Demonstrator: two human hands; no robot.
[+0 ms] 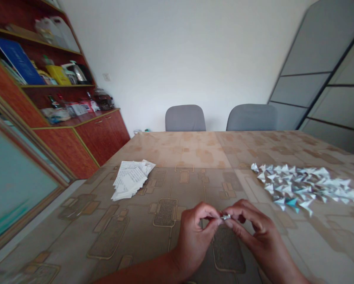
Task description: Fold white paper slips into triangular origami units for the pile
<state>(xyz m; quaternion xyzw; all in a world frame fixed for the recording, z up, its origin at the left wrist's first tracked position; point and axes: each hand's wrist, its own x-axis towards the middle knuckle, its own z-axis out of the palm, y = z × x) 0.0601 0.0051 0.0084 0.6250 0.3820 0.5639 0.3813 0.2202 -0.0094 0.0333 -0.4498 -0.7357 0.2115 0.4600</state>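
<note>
Between my fingertips is a small folded piece of printed paper [226,217], held above the patterned table [141,232]. My left hand [196,232] pinches its left end between thumb and index finger. On the other end, the thumb and fingers of my right hand [254,228] are closed. Most of the folded paper is hidden by the fingers, so its exact shape cannot be made out. To the right lie several rows of folded paper pieces [304,185] with pointed tips, one of them blue. A loose stack of printed paper sheets [131,181] rests to the left.
Two grey chairs [185,117] stand behind the table's far edge, against a white wall. At the left is a red-brown cabinet [103,134] whose shelves hold bottles, a kettle and a blue folder [19,61]. Grey panelled doors [307,51] stand at the right.
</note>
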